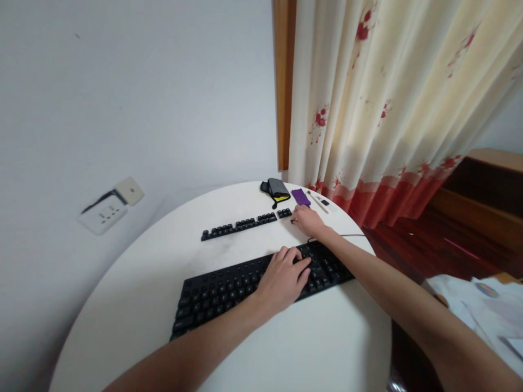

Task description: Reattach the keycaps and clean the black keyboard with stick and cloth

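Note:
A black keyboard [223,288] lies slantwise across the round white table. My left hand [286,275] rests on its right half with the fingers apart, holding nothing; some keys are hidden beneath it. Behind the keyboard, loose black keycaps [245,224] stand in a long row on the tabletop. At the right end of this row my right hand [308,220] is closed, its fingertips pinching what looks like a black keycap [293,221], mostly covered by the fingers. A thin cable [347,235] runs from the keyboard's back toward the table's right edge.
Toward the back of the white table [122,310] lie a folded grey cloth [278,189], a purple pouch-like item [301,197] and a slim brush-like stick [318,202]. A wall socket [107,213] is at left; a flowered curtain [368,109] hangs behind the table.

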